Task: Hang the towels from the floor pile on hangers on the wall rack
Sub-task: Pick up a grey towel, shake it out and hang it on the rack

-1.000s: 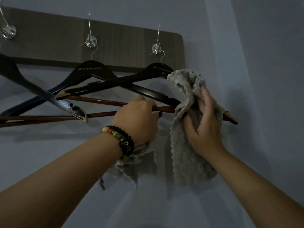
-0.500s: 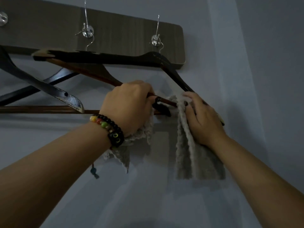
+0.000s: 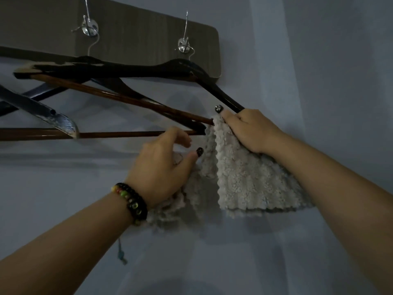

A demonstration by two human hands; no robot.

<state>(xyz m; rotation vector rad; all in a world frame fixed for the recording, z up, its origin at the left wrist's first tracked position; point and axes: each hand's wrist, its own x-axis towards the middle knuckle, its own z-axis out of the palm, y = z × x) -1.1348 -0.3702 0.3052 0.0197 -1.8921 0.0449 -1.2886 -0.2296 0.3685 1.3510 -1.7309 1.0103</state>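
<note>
Two hands on one grey towel [image 3: 248,177], and it is draped over the crossbar of the right-most hanger [image 3: 131,68], both flaps hanging against the wall. Your right hand [image 3: 253,130] pinches the fold at the very end of the bar, fingers curled round cloth and hanger tip together. Your left hand [image 3: 163,165] rests on the rear flap with fingers loosely spread, thumb touching the fabric, clamped on nothing.

Here is the danger: the hanger is tilted hard, its right end dragged low, and the towel sits bunched right at that low end. Let go now and I'd expect the hanger to swing back on its hook [image 3: 185,44], which could slide the towel off the tip.

Mind the tangle too: several dark hangers [image 3: 38,107] cross one another just left of your hands, so a sideways tug could snag them. The wall rack [image 3: 136,35] sits above. The floor pile is out of view.
</note>
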